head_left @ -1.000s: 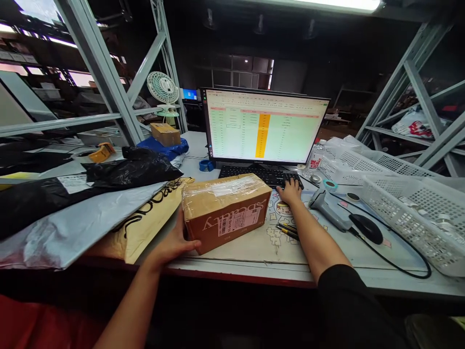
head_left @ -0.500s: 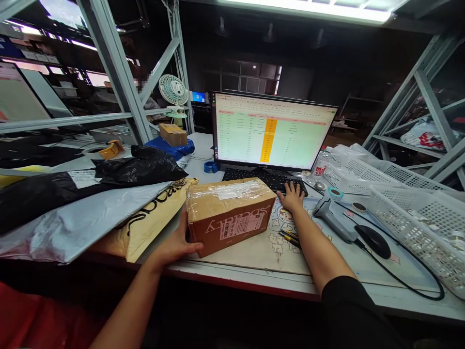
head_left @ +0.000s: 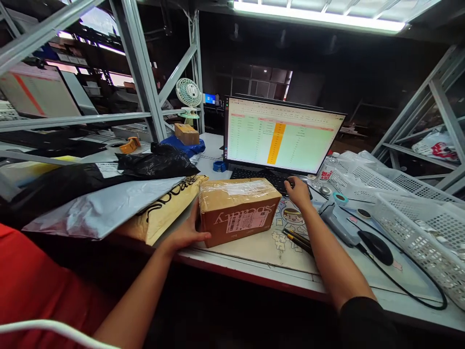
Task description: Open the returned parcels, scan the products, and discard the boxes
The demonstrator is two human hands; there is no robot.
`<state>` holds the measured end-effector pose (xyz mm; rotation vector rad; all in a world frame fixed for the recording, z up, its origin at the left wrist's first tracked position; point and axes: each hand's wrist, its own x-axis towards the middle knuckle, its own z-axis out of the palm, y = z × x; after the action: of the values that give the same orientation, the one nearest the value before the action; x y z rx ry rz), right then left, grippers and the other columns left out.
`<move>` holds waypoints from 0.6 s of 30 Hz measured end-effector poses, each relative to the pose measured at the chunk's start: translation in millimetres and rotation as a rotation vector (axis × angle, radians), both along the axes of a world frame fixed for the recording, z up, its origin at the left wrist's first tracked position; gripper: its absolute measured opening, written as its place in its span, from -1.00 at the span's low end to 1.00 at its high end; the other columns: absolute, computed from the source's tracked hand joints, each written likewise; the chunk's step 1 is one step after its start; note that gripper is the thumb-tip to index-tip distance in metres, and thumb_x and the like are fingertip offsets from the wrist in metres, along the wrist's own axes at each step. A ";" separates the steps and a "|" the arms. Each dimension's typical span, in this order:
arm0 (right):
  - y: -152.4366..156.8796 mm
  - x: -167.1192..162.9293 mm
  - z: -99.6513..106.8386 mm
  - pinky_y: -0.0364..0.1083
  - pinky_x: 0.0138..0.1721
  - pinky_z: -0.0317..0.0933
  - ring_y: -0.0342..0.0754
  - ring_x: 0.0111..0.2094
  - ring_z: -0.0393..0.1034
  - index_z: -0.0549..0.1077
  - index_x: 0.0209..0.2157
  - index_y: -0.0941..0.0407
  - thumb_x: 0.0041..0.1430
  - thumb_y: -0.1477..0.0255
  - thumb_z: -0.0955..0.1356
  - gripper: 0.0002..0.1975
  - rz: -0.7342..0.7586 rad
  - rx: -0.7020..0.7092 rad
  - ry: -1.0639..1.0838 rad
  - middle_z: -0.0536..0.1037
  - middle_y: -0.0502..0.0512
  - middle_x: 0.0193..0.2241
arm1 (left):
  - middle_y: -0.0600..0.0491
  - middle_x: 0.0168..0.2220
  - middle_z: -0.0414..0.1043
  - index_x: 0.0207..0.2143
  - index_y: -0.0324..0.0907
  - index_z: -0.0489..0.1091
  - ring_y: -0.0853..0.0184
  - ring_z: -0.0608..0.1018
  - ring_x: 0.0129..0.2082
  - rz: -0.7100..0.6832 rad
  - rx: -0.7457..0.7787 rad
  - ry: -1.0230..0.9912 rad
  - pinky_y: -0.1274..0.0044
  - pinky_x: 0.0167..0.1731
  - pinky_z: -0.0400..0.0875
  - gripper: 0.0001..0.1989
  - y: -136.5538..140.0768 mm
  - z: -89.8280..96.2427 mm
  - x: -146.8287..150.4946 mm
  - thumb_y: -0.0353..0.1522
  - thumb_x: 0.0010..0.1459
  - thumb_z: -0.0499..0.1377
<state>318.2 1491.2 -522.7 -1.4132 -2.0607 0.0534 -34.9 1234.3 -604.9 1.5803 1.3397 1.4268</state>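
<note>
A taped cardboard box [head_left: 240, 213] with a shipping label on its front stands on the desk before me. My left hand [head_left: 191, 230] grips its left end, thumb on the front face and fingers partly hidden along the side. Over the right end of the black keyboard [head_left: 250, 174] is my right hand [head_left: 300, 191], its fingers bent and apart, touching the keys and holding nothing. Behind the keyboard, the monitor [head_left: 283, 138] shows a spreadsheet with an orange column. Dark pens [head_left: 296, 240] lie under my right forearm.
Black, grey and yellow mailing bags [head_left: 174, 208] are piled left of the box. To the right lie a barcode scanner [head_left: 337, 225], a black mouse [head_left: 376, 247] and white plastic baskets [head_left: 417, 237]. A blue tape roll [head_left: 219, 166] sits by the monitor. Metal rack posts [head_left: 140, 72] flank the desk.
My right hand's fingers have gone from spread flat to bent over the keys. My left hand stays on the box. The whole view has swung left, and the selected cell on the screen looks shifted.
</note>
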 end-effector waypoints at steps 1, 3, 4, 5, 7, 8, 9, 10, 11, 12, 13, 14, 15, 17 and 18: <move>-10.7 4.0 7.3 0.03 0.18 0.30 0.12 0.10 0.49 0.46 0.20 0.19 0.47 0.26 0.26 -0.57 0.062 -0.029 -0.025 0.61 0.29 0.07 | -0.30 0.54 -0.12 0.58 -0.09 -0.28 -0.26 -0.02 0.53 0.006 -0.014 -0.024 0.02 0.53 -0.17 0.58 -0.4 -0.2 -1.0 0.17 -0.27 0.55; -37.9 18.7 12.0 0.00 0.03 0.37 0.11 -0.03 0.56 0.48 0.19 0.14 0.45 0.22 0.31 -0.58 0.190 -0.116 -0.114 0.66 0.23 -0.05 | -0.23 0.55 -0.12 0.58 -0.03 -0.26 -0.20 0.01 0.54 0.038 -0.025 -0.094 0.07 0.53 -0.10 0.48 -1.0 -0.6 -3.6 0.12 -0.17 0.54; -53.8 28.9 8.9 0.00 0.01 0.38 0.13 -0.04 0.56 0.48 0.20 0.13 0.44 0.20 0.32 -0.56 0.240 -0.161 -0.177 0.66 0.23 -0.05 | -0.20 0.55 -0.11 0.58 0.00 -0.26 -0.16 0.04 0.53 0.057 -0.013 -0.133 0.09 0.52 -0.05 0.41 -1.2 -0.4 -5.0 0.07 -0.10 0.52; -70.4 40.2 2.7 0.01 0.01 0.37 0.16 -0.01 0.56 0.48 0.21 0.12 0.42 0.19 0.34 -0.54 0.268 -0.200 -0.245 0.65 0.25 0.00 | -0.19 0.54 -0.07 0.57 0.02 -0.25 -0.12 0.07 0.53 0.072 0.007 -0.170 0.12 0.52 -0.01 0.36 -1.0 0.6 -6.2 0.03 -0.05 0.51; -102.4 63.5 -16.3 0.04 0.07 0.36 0.21 0.08 0.52 0.48 0.22 0.11 0.38 0.18 0.37 -0.52 0.263 -0.267 -0.375 0.59 0.28 0.11 | -0.16 0.52 0.00 0.56 0.01 -0.21 -0.07 0.13 0.52 0.071 0.058 -0.254 0.15 0.50 0.07 0.26 0.6 6.4 -7.5 -0.01 0.01 0.46; -116.3 74.1 -27.1 0.06 0.09 0.35 0.23 0.11 0.50 0.49 0.21 0.11 0.37 0.18 0.38 -0.52 0.245 -0.292 -0.423 0.56 0.29 0.15 | -0.15 0.52 0.03 0.55 0.00 -0.17 -0.06 0.15 0.51 0.058 0.082 -0.300 0.17 0.49 0.10 0.19 2.4 11.9 -7.4 0.02 0.05 0.42; -127.9 83.2 -37.4 0.07 0.11 0.35 0.24 0.13 0.48 0.50 0.20 0.11 0.38 0.19 0.38 -0.54 0.233 -0.306 -0.452 0.54 0.29 0.17 | -0.14 0.51 0.05 0.53 -0.02 -0.10 -0.04 0.17 0.50 0.049 0.110 -0.346 0.19 0.48 0.13 0.11 5.2 19.2 -7.0 0.06 0.11 0.36; -136.8 90.4 -46.5 0.07 0.11 0.35 0.23 0.14 0.46 0.51 0.18 0.11 0.40 0.20 0.36 -0.57 0.225 -0.310 -0.462 0.53 0.29 0.17 | -0.13 0.51 0.05 0.51 -0.03 -0.04 -0.02 0.18 0.50 0.053 0.144 -0.383 0.22 0.47 0.15 0.01 9.1 28.4 -6.1 0.09 0.17 0.29; -143.0 95.6 -53.9 0.07 0.12 0.35 0.22 0.14 0.45 0.52 0.16 0.12 0.43 0.21 0.32 -0.59 0.221 -0.302 -0.457 0.52 0.30 0.16 | -0.12 0.51 0.05 0.49 -0.05 0.01 0.00 0.18 0.50 0.071 0.177 -0.400 0.25 0.46 0.17 -0.07 14.2 39.1 -5.1 0.11 0.22 0.23; -146.6 98.9 -59.3 0.06 0.13 0.34 0.21 0.14 0.45 0.52 0.15 0.13 0.46 0.23 0.29 -0.60 0.220 -0.282 -0.444 0.51 0.30 0.16 | -0.12 0.51 0.06 0.46 -0.06 0.07 0.02 0.19 0.49 0.105 0.201 -0.398 0.27 0.45 0.18 -0.12 20.4 50.8 -3.9 0.10 0.24 0.22; -147.7 100.3 -62.8 0.05 0.14 0.33 0.19 0.14 0.44 0.51 0.16 0.14 0.48 0.25 0.26 -0.61 0.211 -0.263 -0.427 0.51 0.31 0.16 | -0.13 0.50 0.07 0.43 -0.08 0.11 0.03 0.20 0.49 0.147 0.212 -0.383 0.30 0.44 0.20 -0.15 27.6 62.6 -2.7 0.07 0.24 0.25; -146.8 100.2 -64.6 0.04 0.15 0.32 0.19 0.14 0.44 0.49 0.17 0.16 0.49 0.26 0.24 -0.60 0.195 -0.254 -0.411 0.51 0.32 0.16 | -0.14 0.48 0.11 0.40 -0.10 0.15 0.02 0.23 0.46 0.189 0.202 -0.373 0.32 0.40 0.24 -0.18 35.4 74.0 -1.6 0.02 0.22 0.29; -144.3 98.7 -64.9 0.04 0.16 0.31 0.19 0.15 0.44 0.47 0.18 0.18 0.49 0.29 0.24 -0.60 0.175 -0.253 -0.396 0.51 0.33 0.16 | -0.15 0.45 0.17 0.37 -0.12 0.20 0.01 0.30 0.42 0.217 0.167 -0.375 0.33 0.34 0.32 -0.19 43.3 84.2 -0.5 -0.02 0.19 0.33; -135.9 93.1 -61.7 0.04 0.18 0.29 0.19 0.16 0.44 0.42 0.22 0.22 0.48 0.33 0.22 -0.58 0.148 -0.246 -0.326 0.51 0.36 0.18 | -0.16 0.33 0.33 0.31 -0.17 0.29 0.02 0.47 0.25 0.218 0.052 -0.424 0.39 0.13 0.47 -0.21 57.7 99.1 0.9 -0.11 0.09 0.39; -130.7 89.1 -58.5 0.03 0.19 0.28 0.19 0.18 0.44 0.40 0.24 0.23 0.48 0.34 0.20 -0.57 0.156 -0.228 -0.265 0.51 0.36 0.19 | -0.16 0.25 0.41 0.28 -0.20 0.33 0.05 0.54 0.13 0.191 -0.006 -0.458 0.43 0.00 0.51 -0.21 63.6 103.5 1.1 -0.15 0.04 0.40</move>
<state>407.3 1360.5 -581.2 -1.4544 -2.4461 0.1798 -33.8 1297.9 -501.4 1.0506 1.2335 1.7657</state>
